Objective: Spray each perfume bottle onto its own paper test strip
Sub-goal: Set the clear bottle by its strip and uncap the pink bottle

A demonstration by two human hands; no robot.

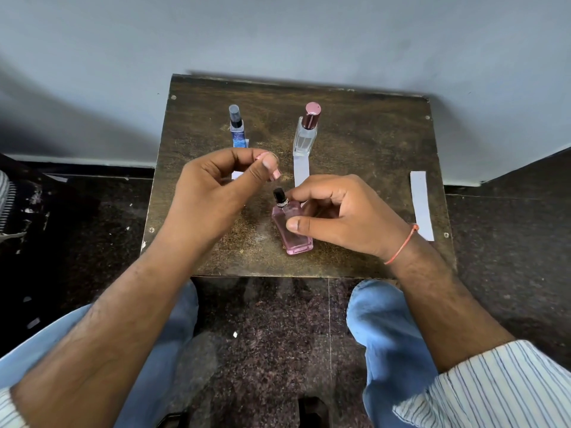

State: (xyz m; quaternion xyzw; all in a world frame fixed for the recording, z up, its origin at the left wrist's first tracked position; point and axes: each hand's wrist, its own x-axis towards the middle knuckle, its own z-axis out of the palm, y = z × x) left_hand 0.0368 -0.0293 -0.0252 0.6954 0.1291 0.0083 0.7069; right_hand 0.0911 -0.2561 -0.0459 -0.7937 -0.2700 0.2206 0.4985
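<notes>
A pink perfume bottle (293, 233) stands on the small brown table (364, 143), its black spray nozzle bare. My right hand (343, 214) grips the bottle's body between thumb and fingers. Just above and to the left, my left hand (216, 193) pinches the bottle's pink cap (272, 166) between thumb and fingers. A blue bottle (237, 128) with a clear cap stands at the back left; a white paper strip (237, 175) in front of it is mostly hidden by my left hand. A clear bottle (306, 134) with a maroon cap stands at the back centre with a strip (301, 171) in front.
A third paper strip (421, 205) lies along the table's right edge. A grey wall rises right behind the table. My knees in blue jeans sit below the front edge, over a dark speckled floor.
</notes>
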